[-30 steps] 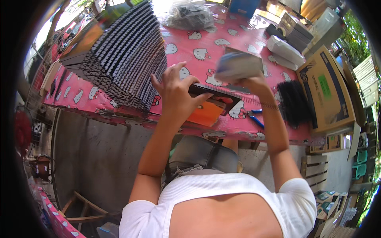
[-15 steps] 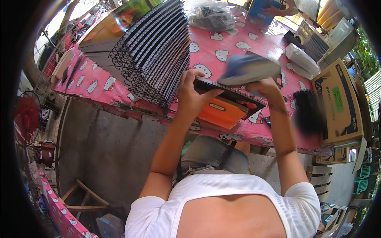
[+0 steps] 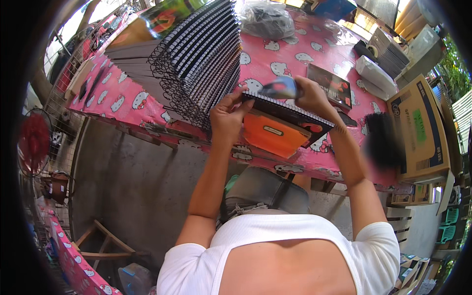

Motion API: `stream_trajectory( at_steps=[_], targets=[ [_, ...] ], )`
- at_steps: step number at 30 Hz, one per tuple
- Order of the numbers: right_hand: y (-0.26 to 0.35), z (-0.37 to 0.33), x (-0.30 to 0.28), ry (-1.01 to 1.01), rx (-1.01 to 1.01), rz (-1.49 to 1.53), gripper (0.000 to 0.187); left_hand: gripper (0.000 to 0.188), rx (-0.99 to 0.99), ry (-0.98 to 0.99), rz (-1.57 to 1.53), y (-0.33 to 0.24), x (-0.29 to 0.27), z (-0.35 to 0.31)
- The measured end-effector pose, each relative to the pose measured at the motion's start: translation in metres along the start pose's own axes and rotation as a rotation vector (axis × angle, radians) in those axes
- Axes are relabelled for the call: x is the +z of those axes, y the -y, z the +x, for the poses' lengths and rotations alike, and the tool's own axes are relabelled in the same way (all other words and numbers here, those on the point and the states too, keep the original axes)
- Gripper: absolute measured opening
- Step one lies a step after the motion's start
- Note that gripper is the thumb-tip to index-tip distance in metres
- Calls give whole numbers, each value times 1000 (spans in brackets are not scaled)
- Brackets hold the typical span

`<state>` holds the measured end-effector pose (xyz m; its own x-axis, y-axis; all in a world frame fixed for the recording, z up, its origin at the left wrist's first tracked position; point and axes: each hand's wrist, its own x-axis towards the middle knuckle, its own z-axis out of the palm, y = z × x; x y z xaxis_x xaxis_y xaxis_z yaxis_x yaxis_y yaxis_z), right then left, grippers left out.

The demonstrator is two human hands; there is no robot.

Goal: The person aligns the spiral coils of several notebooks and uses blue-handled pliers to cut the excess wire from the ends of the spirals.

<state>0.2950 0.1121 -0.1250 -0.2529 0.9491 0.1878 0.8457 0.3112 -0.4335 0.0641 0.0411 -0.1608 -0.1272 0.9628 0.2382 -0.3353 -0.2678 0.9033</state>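
- We have the notebook [image 3: 300,112] at the table's near edge, its coil along the upper side, an orange block [image 3: 274,135] just on our side of it.
- Our left hand [image 3: 228,117] pinches the notebook's left end.
- Our right hand [image 3: 311,96], apart from the left, grips a blurry blue object [image 3: 279,88] above the coil; we cannot tell whether it touches.
- Beyond lies a dark book [image 3: 330,84].
- To our left rises a notebook stack [image 3: 196,49]; to our right, black coils [image 3: 385,140] beside a cardboard box [image 3: 420,129].

Pink tbl [image 3: 258,58]: nbk stack [image 3: 196,56] L, plastic bag [image 3: 268,22] far side, orange block [image 3: 268,140] nr edge, dark booklet [image 3: 327,84], carton [image 3: 422,152] R.
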Motion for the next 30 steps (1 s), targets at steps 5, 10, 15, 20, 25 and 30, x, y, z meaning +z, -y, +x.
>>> stream_trajectory(
  at_steps=[5,10,15,20,25,30],
  targets=[
    [-81,-81,15,-259,-223,-15,54,19,61,-46,-220,-2,2,20],
    [-99,-188,-16,-173,46,17,56,22,707,475,309,-85,64,32],
    [-100,-242,-6,-237,186,-334,54,24,1192,164,367,-169,78,-44],
    [-36,-226,-13,-215,339,198,37,25,848,569,738,-79,64,-69],
    [49,-216,-30,-248,58,492,32,25,558,370,610,-28,67,-78],
    [63,-217,-23,-278,17,449,39,22,525,376,530,-26,70,-81]
  ],
)
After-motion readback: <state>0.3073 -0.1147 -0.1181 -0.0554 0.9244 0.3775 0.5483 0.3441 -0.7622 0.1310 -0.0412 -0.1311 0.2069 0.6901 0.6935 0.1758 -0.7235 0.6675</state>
